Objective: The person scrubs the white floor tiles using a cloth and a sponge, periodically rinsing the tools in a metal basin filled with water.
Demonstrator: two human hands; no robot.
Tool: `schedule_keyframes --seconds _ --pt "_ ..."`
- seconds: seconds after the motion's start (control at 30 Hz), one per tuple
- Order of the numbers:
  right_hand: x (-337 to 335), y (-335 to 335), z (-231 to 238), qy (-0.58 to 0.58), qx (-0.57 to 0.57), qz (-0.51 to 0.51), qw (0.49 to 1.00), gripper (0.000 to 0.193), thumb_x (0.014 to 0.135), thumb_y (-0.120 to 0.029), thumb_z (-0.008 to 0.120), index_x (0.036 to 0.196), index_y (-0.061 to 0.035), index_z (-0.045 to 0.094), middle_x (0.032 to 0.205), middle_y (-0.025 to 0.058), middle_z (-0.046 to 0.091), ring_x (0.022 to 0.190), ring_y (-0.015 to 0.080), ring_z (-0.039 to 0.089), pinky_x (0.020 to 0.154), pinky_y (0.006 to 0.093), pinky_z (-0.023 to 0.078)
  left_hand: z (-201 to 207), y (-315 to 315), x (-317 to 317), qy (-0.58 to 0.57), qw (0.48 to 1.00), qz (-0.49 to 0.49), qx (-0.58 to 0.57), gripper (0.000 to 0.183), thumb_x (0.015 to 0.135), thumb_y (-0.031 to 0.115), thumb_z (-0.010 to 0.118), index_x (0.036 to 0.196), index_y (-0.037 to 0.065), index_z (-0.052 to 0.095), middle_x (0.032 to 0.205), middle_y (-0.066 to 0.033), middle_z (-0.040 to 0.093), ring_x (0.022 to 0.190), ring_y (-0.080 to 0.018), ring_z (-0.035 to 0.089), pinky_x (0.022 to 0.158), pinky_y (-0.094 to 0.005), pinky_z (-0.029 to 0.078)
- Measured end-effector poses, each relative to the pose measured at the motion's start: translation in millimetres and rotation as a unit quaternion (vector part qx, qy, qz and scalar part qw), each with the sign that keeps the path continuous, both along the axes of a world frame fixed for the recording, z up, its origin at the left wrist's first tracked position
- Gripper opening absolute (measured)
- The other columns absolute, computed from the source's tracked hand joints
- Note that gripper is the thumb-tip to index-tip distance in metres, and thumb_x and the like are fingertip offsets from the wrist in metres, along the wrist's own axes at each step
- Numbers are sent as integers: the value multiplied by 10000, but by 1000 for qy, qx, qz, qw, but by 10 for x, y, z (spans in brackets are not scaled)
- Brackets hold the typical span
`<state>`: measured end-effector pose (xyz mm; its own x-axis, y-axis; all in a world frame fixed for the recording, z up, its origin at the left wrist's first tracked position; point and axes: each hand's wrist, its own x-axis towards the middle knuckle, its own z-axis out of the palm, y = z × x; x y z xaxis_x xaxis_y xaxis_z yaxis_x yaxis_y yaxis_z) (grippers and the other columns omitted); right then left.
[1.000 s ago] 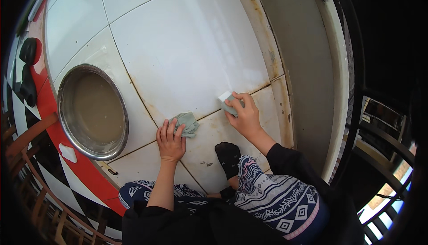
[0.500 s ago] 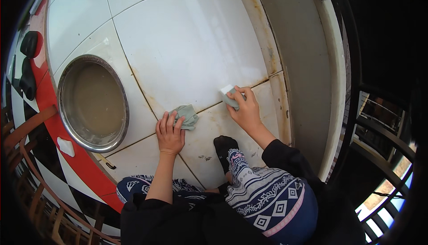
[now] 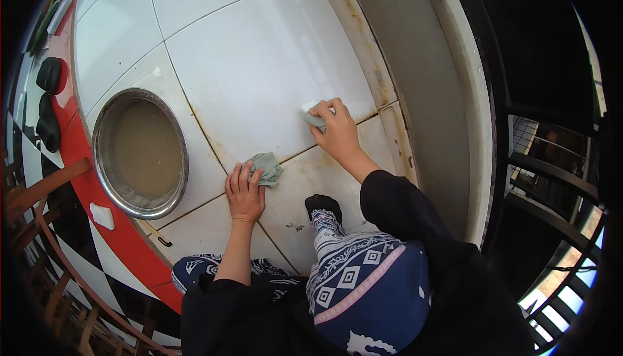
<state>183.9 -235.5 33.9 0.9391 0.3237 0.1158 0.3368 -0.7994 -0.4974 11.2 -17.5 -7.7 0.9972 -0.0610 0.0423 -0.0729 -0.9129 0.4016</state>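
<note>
My right hand (image 3: 337, 132) is closed around a small sponge-like block (image 3: 313, 117), white at one end and grey-green below, pressed to the large white floor tile (image 3: 259, 71). Its fingers curl over the block and hide part of it. Lower and to the left, my left hand (image 3: 244, 192) lies on the floor with its fingers stretched forward and a little apart. They rest partly on a crumpled grey-green cloth (image 3: 267, 168). To the left of that hand stands a round metal basin (image 3: 107, 190) holding cloudy brownish water (image 3: 144, 152).
Brown stains line the tile joints near the grey wall base (image 3: 409, 64) on the right. A red border (image 3: 120, 246) edges the tiles on the left, with black shoes (image 3: 47, 122) and a white lump (image 3: 102, 216). My socked foot (image 3: 322, 207) is between my arms. Wooden chair parts (image 3: 55, 187) stand left.
My right hand has slid the block up and to the left over the tile. My left hand and the cloth stay in about the same place; the view has shifted slightly.
</note>
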Motion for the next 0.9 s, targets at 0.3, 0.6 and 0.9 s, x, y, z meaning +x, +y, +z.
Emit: schedule_keyframes --seconds 0.3,0.6,0.9 --pt "519 319 62 -33 0 -5 999 329 641 -93 772 928 -127 615 968 72 515 846 275 573 672 368 513 50 -11 5 -5 1000 -10 8 495 785 172 629 1262 181 497 1383 -67 423 1315 -302 333 1066 -464 263" --pt "-97 -22 89 13 17 -9 1000 341 649 -69 761 950 -137 614 1009 75 522 904 292 575 708 369 519 19 -21 9 -4 1000 3 12 485 789 170 614 1259 169 497 1375 -75 430 1311 -306 336 1068 -466 257" --pt "198 115 117 2 2 -12 1000 325 646 -90 768 931 -136 619 1003 71 525 888 285 574 685 378 516 1 -27 4 -22 1000 -4 -6 531 756 151 655 1261 178 492 1369 -66 428 1324 -287 321 1078 -464 247"
